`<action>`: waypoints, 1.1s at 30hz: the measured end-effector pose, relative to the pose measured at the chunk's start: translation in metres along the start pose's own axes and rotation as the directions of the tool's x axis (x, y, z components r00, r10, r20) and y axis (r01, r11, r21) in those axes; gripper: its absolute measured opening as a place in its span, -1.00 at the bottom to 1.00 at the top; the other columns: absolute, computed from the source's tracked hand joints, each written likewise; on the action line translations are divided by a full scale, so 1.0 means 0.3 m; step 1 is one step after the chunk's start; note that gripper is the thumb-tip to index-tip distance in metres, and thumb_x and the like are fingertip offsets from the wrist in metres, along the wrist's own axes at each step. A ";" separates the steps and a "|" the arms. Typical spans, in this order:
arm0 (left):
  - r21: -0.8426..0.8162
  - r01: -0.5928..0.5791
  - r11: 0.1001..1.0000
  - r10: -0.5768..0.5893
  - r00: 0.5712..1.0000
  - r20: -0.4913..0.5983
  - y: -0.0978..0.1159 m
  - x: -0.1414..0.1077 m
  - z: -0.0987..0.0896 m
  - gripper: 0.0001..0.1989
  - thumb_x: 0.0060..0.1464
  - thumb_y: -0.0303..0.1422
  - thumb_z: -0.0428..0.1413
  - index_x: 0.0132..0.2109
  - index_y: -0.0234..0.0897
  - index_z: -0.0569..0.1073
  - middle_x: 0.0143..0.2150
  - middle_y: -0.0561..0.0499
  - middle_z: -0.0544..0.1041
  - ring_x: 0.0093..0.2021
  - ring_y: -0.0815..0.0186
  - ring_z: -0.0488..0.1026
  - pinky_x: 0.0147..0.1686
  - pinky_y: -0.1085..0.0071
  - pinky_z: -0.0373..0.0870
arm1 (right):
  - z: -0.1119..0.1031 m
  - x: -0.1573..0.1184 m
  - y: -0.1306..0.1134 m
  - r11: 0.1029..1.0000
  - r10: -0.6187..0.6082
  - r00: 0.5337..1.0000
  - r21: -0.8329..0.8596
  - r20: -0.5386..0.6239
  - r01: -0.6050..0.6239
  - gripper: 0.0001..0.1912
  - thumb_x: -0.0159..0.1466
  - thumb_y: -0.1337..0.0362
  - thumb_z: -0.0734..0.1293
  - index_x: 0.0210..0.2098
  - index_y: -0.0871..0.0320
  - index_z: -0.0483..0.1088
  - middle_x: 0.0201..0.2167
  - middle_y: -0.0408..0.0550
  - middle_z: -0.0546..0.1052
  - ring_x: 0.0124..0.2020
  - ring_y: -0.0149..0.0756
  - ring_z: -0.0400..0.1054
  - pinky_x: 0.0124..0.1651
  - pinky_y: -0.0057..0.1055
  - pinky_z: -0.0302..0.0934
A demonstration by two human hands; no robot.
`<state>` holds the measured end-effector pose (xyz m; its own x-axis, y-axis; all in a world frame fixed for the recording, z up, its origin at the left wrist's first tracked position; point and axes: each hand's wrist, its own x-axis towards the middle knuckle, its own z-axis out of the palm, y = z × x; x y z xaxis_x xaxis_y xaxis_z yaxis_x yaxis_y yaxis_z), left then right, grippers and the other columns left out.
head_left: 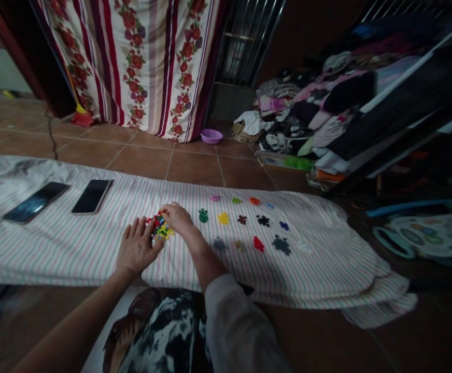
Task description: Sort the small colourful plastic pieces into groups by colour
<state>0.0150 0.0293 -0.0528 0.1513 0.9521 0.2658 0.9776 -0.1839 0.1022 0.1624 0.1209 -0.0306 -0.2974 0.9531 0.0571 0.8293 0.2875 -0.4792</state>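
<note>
A mixed pile of small coloured pieces (163, 231) lies on the striped cloth (132, 274). Spread flat along the pile's left side is my left hand (137, 247), its fingers apart. My right hand (177, 217) reaches over the far right edge of the pile with fingers bent together; whatever is between them is too small to make out. To the right, pieces sit in single-colour clusters, among them green (203, 215), yellow (223, 217), brown (242, 220), black (263, 221), red (258, 244) and dark grey (281, 244).
Two phones (93, 197) lie on the cloth at the left. Beyond the table, a purple basin (211, 137) rests on the tiled floor below a floral curtain (136, 67). Heaped clothes (319, 103) fill the back right. A broom (81, 116) leans at the left.
</note>
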 end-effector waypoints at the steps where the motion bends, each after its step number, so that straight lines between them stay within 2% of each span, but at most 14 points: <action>1: -0.002 0.000 1.000 0.000 1.000 -0.002 0.000 0.000 0.001 -0.33 0.13 -0.03 -0.05 0.26 -0.37 0.27 0.30 -0.32 0.25 0.33 -0.07 0.11 0.26 0.01 0.05 | -0.005 -0.001 -0.005 1.000 -0.002 1.000 -0.004 0.006 0.002 -0.76 0.31 0.27 0.20 -0.13 0.03 0.47 -0.15 -0.08 0.45 -0.18 -0.34 0.34 -0.11 -0.46 0.17; 9: 0.031 0.001 1.000 -0.001 1.000 0.016 0.001 0.002 -0.001 -0.32 0.13 -0.01 -0.06 0.26 -0.36 0.27 0.30 -0.31 0.25 0.34 -0.06 0.10 0.26 0.03 0.06 | -0.016 0.000 -0.033 0.998 0.055 0.998 -0.025 0.043 -0.054 -0.72 0.31 0.28 0.17 -0.13 0.03 0.50 -0.12 -0.04 0.46 -0.14 -0.29 0.36 -0.10 -0.41 0.20; 17: 0.021 0.001 1.000 -0.001 1.000 0.004 0.001 0.003 -0.001 -0.33 0.13 -0.03 -0.05 0.26 -0.36 0.28 0.29 -0.31 0.27 0.33 -0.07 0.11 0.25 0.02 0.08 | 0.008 -0.003 -0.010 0.999 0.043 0.998 0.025 -0.037 -0.042 -0.81 0.29 0.25 0.21 -0.20 0.05 0.45 -0.20 -0.07 0.48 -0.20 -0.32 0.37 -0.14 -0.43 0.19; 26: -0.003 0.006 1.000 -0.006 1.000 0.005 -0.001 0.005 0.000 -0.33 0.12 -0.03 -0.03 0.26 -0.34 0.27 0.29 -0.30 0.26 0.33 -0.07 0.12 0.25 0.01 0.08 | 0.007 -0.014 0.034 0.980 0.034 0.996 0.197 -0.088 -0.016 -0.93 0.23 0.31 0.29 -0.28 0.10 0.40 -0.31 -0.12 0.53 -0.29 -0.38 0.38 -0.19 -0.48 0.20; 33: -0.026 0.008 1.000 -0.009 1.000 -0.016 0.002 0.003 0.000 -0.34 0.11 -0.05 -0.01 0.25 -0.35 0.29 0.29 -0.31 0.27 0.33 -0.07 0.11 0.26 0.01 0.06 | -0.004 -0.042 0.051 0.947 0.047 0.992 0.322 -0.114 -0.008 -0.91 0.19 0.37 0.32 -0.29 0.09 0.37 -0.36 -0.18 0.52 -0.34 -0.42 0.39 -0.25 -0.51 0.23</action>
<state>0.0156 0.0301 -0.0525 0.1405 0.9495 0.2804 0.9747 -0.1823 0.1289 0.1793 0.1133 -0.0377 -0.2023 0.9701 0.1341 0.6347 0.2341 -0.7364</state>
